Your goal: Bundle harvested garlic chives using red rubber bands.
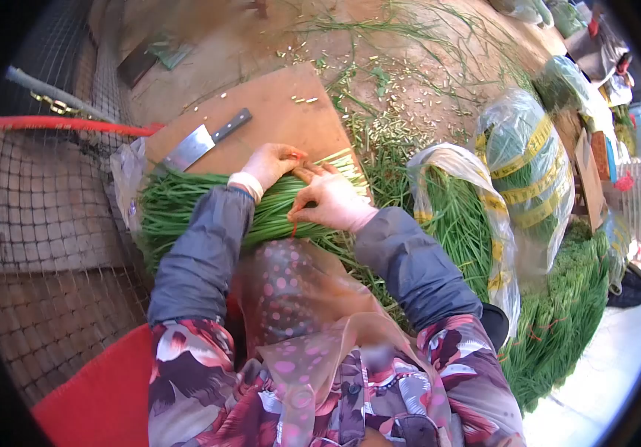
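Note:
A bundle of long green stalks with pale cut ends, looking like garlic chives (pixel 186 205), lies across a brown board (pixel 283 100). My left hand (pixel 263 168) rests over the far side of the bundle, its fingertips pinched at a bit of red tie (pixel 296 156). My right hand (pixel 333 200) is on the bundle's near side, close to the pale ends. Its thumb and finger pinch a thin red string (pixel 294 229) that hangs down toward the apron. Part of the string is hidden under the hands. A knife (pixel 200 141) lies flat on the board beyond my left hand.
Cut pale stem pieces (pixel 410 104) and loose green leaves litter the ground. To the right stand plastic bags of greens (pixel 458 223), one wrapped in yellow tape (pixel 525 167), and a large green pile (pixel 566 313). Netting (pixel 45 223) and a red bar (pixel 75 125) border the left.

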The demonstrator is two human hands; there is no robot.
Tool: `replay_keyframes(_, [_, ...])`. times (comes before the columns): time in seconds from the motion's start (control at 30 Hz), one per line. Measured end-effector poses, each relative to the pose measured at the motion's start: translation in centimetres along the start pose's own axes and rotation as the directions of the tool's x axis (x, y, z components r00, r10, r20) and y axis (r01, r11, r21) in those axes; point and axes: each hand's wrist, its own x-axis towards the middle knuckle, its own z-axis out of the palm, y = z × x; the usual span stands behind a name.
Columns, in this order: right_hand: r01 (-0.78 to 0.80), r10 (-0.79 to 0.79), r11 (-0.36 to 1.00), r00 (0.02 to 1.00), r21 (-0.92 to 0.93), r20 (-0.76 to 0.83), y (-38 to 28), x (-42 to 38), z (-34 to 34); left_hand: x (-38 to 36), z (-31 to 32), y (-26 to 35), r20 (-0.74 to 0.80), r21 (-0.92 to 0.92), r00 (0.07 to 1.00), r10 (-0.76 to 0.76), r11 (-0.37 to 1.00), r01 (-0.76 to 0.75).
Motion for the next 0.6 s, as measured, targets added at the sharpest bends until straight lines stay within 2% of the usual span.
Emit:
replay_keyframes(0.03, [0.012, -0.012, 1.000, 1.000, 0.022, -0.012, -0.2, -0.1, -0.2, 0.0, -0.9, 0.5, -0.011, -0.004, 1.000, -0.008, 1.000, 0.008])
replay_keyframes(0.1, [0.022, -0.022, 1.000, 0.999, 0.019, -0.040, -0.1, -0.1, 0.1, -0.4, -1.9, 1.5, 0.155, 0.082, 0.969, -0.193, 0.980, 0.182])
replay_keyframes(0.17, [0.033, -0.033, 0.999, 0.999, 0.009, -0.043, -0.2, -0.1, -0.1, -0.8, -1.6, 1.2, 0.101, 0.080, 0.975, -0.200, 0.978, 0.192])
replay_keyframes(0.23, [0.079, -0.078, 0.996, 0.996, 0.030, -0.044, -0.8, -0.6, -0.8, -1.6, -0.7, 0.3, -0.081, -0.200, 0.993, -0.080, 0.978, 0.062])
replay_keyframes(0.27, [0.120, -0.117, 0.992, 0.992, 0.050, -0.053, -1.4, -0.8, -1.5, -1.7, -0.5, 0.1, -0.116, -0.350, 0.977, -0.177, 0.928, 0.126])
replay_keyframes(0.3, [0.120, -0.118, 0.992, 0.992, 0.050, -0.040, -2.1, -1.0, -2.3, -1.8, -0.6, -0.2, -0.119, -0.362, 0.976, -0.182, 0.923, 0.128])
replay_keyframes(0.33, [-0.042, 0.091, 0.898, 0.992, 0.437, -0.090, -2.7, -1.1, -3.3, -1.6, -0.7, -0.5, -0.145, -0.406, 0.978, -0.147, 0.911, 0.077])
replay_keyframes(0.37, [-0.162, 0.305, 0.636, 0.951, 0.755, -0.053, -3.1, -1.1, -3.6, -1.6, -0.7, -0.8, -0.172, -0.447, 0.978, -0.114, 0.894, 0.025])
replay_keyframes(0.4, [-0.068, 0.319, 0.673, 0.925, 0.737, -0.206, -2.7, -0.6, -3.4, -1.6, -0.5, -1.0, -0.205, -0.487, 0.971, -0.120, 0.873, 0.006])
replay_keyframes(0.43, [-0.098, 0.420, 0.644, 0.874, 0.759, -0.243, -2.6, 0.0, -3.6, -1.7, -0.4, -0.9, -0.209, -0.497, 0.970, -0.122, 0.868, 0.002])
replay_keyframes(0.5, [-0.068, 0.250, 0.904, 0.885, 0.423, -0.393, -1.9, 1.0, -4.6, -1.8, -0.3, -0.5, -0.256, -0.552, 0.953, -0.163, 0.834, -0.006])
replay_keyframes(0.53, [-0.073, 0.250, 0.907, 0.887, 0.416, -0.389, -2.1, 1.8, -5.2, -1.8, -0.3, -0.5, -0.256, -0.560, 0.953, -0.162, 0.829, -0.009])
replay_keyframes(0.57, [-0.038, 0.085, 0.989, 0.936, 0.141, -0.340, -2.3, 2.4, -5.7, -1.9, -0.3, -0.4, -0.263, -0.547, 0.951, -0.165, 0.837, -0.006])
replay_keyframes(0.6, [0.029, -0.062, 0.990, 0.968, -0.137, -0.242, -2.7, 2.9, -6.1, -1.9, -0.2, -0.4, -0.270, -0.534, 0.948, -0.170, 0.845, -0.001])
